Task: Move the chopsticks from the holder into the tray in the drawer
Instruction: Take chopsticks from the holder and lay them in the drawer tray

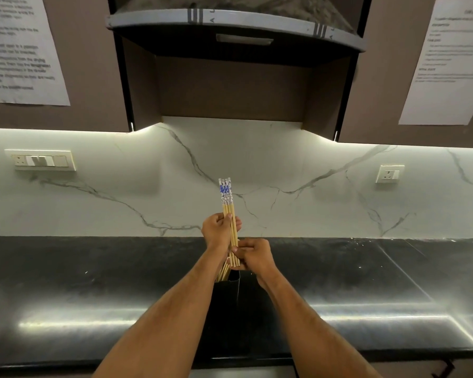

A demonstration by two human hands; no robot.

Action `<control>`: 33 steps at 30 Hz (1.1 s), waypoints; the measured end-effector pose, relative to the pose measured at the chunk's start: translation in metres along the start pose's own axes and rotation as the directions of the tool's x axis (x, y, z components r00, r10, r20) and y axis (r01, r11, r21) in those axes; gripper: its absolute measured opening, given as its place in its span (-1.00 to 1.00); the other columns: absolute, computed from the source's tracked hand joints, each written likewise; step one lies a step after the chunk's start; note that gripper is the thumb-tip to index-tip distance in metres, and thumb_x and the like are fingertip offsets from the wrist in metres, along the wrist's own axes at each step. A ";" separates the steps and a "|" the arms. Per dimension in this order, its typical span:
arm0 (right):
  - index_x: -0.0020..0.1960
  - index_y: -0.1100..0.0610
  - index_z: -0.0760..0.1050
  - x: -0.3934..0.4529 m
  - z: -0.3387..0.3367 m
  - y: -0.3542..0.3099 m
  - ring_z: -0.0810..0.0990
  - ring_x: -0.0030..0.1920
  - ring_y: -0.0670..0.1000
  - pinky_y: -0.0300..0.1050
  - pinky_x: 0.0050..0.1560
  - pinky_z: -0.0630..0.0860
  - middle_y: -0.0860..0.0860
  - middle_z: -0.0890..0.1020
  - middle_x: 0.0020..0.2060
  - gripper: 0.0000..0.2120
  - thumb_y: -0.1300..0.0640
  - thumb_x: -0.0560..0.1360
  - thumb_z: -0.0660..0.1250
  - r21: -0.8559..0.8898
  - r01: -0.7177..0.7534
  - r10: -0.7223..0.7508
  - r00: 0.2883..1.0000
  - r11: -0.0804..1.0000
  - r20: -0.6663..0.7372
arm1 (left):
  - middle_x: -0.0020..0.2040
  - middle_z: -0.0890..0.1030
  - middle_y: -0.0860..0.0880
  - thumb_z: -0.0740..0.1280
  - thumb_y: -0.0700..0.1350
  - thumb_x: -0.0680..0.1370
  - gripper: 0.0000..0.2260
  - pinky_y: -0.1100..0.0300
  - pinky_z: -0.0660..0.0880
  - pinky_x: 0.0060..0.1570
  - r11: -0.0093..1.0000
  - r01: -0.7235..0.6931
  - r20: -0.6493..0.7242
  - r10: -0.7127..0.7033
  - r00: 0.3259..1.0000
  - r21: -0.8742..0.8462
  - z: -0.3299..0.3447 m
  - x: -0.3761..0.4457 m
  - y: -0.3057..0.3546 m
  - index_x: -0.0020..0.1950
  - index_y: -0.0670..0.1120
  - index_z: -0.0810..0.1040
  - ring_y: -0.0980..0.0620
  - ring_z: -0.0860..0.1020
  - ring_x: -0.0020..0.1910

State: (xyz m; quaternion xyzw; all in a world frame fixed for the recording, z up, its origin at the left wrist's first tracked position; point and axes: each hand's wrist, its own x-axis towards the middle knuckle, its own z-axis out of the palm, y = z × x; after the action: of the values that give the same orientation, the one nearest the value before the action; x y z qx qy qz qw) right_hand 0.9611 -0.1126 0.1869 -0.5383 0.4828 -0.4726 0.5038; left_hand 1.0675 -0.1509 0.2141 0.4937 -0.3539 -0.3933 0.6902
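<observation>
A bundle of wooden chopsticks [228, 203] with blue-and-white patterned tops stands upright above a black holder [235, 304] on the dark counter. My left hand [217, 230] grips the bundle around its middle. Lower down, my right hand [254, 255] pinches the bundle near its lower ends, just above the holder's mouth. More chopsticks [224, 272] lean inside the holder, partly hidden by my left wrist. The drawer and its tray are out of view.
The black stone counter [366, 296] runs left to right, with a marble backsplash [298, 186] behind. A switch plate [40, 159] sits on the wall at left and a socket [389, 173] at right. A range hood [235, 31] hangs overhead between cabinets bearing paper sheets [448, 58].
</observation>
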 end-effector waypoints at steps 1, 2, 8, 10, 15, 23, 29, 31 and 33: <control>0.09 0.30 0.65 0.000 -0.001 0.000 0.78 -0.14 0.13 0.02 -0.11 0.73 0.18 0.76 -0.14 -0.87 0.29 0.58 0.39 0.012 -0.008 0.008 1.000 1.000 0.017 | -0.14 0.73 -0.16 0.34 -0.22 0.64 -0.84 0.28 0.65 -0.26 1.000 0.001 0.001 -0.001 1.000 0.001 0.000 -0.001 -0.001 0.14 -0.26 0.63 -0.01 0.75 -0.21; 0.09 0.30 0.65 -0.001 -0.001 0.000 0.77 -0.13 0.14 0.02 -0.10 0.72 0.17 0.76 -0.14 -0.87 0.27 0.58 0.39 0.018 -0.014 0.013 0.999 1.000 0.034 | -0.14 0.73 -0.16 0.34 -0.22 0.64 -0.84 0.28 0.65 -0.25 1.000 0.002 0.001 -0.002 1.000 0.001 0.000 -0.001 -0.002 0.15 -0.26 0.63 -0.01 0.75 -0.21; 0.01 0.30 0.66 0.000 0.001 0.002 0.77 -0.23 0.08 -0.10 -0.22 0.71 0.13 0.76 -0.23 -0.90 0.28 0.57 0.41 -0.013 -0.033 0.034 0.998 0.999 0.049 | -0.13 0.74 -0.16 0.34 -0.22 0.64 -0.83 0.26 0.66 -0.23 1.000 0.010 0.015 -0.010 1.000 -0.004 0.001 -0.004 -0.004 0.18 -0.26 0.63 0.00 0.75 -0.20; 0.00 0.31 0.66 0.001 0.002 0.003 0.77 -0.24 0.09 -0.10 -0.23 0.71 0.12 0.76 -0.25 -0.92 0.31 0.56 0.42 -0.020 -0.051 0.052 0.998 0.998 0.044 | -0.14 0.74 -0.16 0.34 -0.21 0.64 -0.83 0.26 0.66 -0.23 1.000 0.011 0.021 -0.011 1.000 0.000 0.001 -0.006 -0.005 0.17 -0.25 0.63 0.01 0.75 -0.21; -0.04 0.30 0.67 0.003 0.001 0.005 0.78 -0.23 0.11 -0.12 -0.25 0.69 0.14 0.76 -0.26 -0.95 0.32 0.53 0.44 -0.045 -0.081 0.082 0.996 0.996 0.037 | -0.14 0.74 -0.15 0.32 -0.16 0.65 -0.83 0.22 0.68 -0.21 0.999 0.039 0.076 -0.039 0.996 0.012 -0.002 -0.011 -0.007 0.15 -0.22 0.63 -0.01 0.75 -0.21; 0.02 0.28 0.66 0.001 -0.003 0.018 0.78 -0.12 0.12 0.00 -0.10 0.72 0.14 0.77 -0.16 -0.91 0.29 0.52 0.46 -0.006 -0.096 0.096 0.990 0.995 0.102 | -0.13 0.75 -0.18 0.35 -0.19 0.63 -0.84 0.14 0.70 -0.13 0.986 0.151 0.212 -0.163 0.964 0.070 -0.009 -0.013 -0.006 0.12 -0.24 0.65 -0.07 0.75 -0.16; 0.37 0.21 0.47 0.006 -0.041 0.012 0.76 -0.03 0.13 0.08 0.02 0.71 0.16 0.74 -0.02 -0.54 0.18 0.52 0.49 0.056 -0.028 0.023 0.995 0.998 0.096 | -0.13 0.75 -0.18 0.35 -0.23 0.62 -0.83 0.09 0.69 -0.06 0.982 0.085 0.291 -0.131 0.948 0.166 -0.028 -0.019 -0.014 0.17 -0.26 0.62 -0.09 0.75 -0.15; 0.46 0.18 0.38 0.013 -0.057 0.005 0.75 0.01 0.13 0.12 0.08 0.69 0.20 0.70 0.06 -0.45 0.21 0.52 0.48 0.100 0.031 -0.029 0.999 0.995 -0.025 | -0.11 0.74 -0.20 0.35 -0.24 0.62 -0.80 0.09 0.69 -0.04 0.977 0.074 0.362 -0.144 0.921 0.200 -0.037 -0.023 -0.019 0.21 -0.29 0.61 -0.10 0.75 -0.12; 0.52 0.13 0.33 0.019 -0.066 -0.004 0.73 0.07 0.12 0.12 0.11 0.68 0.19 0.66 0.15 -0.37 0.23 0.52 0.49 0.072 0.108 -0.101 0.991 0.992 -0.090 | -0.08 0.74 -0.21 0.35 -0.24 0.62 -0.78 0.07 0.69 -0.02 0.970 0.060 0.441 -0.162 0.883 0.234 -0.043 -0.028 -0.024 0.23 -0.30 0.60 -0.12 0.74 -0.09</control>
State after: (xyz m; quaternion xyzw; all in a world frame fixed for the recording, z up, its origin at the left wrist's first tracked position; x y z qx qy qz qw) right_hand 0.8970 -0.1370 0.1942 -0.5222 0.4566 -0.5395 0.4773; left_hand 1.0877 -0.1137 0.1768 0.4781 -0.5175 -0.4970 0.5066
